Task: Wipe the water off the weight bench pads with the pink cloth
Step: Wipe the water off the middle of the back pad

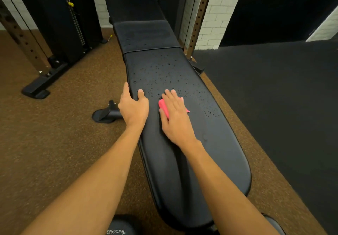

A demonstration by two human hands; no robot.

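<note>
A long black bench pad runs from near me toward a shorter second pad beyond a seam. Water droplets bead the far half of the long pad and the second pad; the near half looks dry. My right hand lies flat with straight fingers on the pink cloth, pressing it onto the pad at the edge of the droplets. The cloth is mostly hidden under the hand. My left hand rests on the pad's left edge, thumb on top and fingers over the side.
A bench foot sticks out on the brown floor at left. A cable machine with a weight stack stands at back left, a perforated rack upright at back right. Dark matting covers the floor to the right.
</note>
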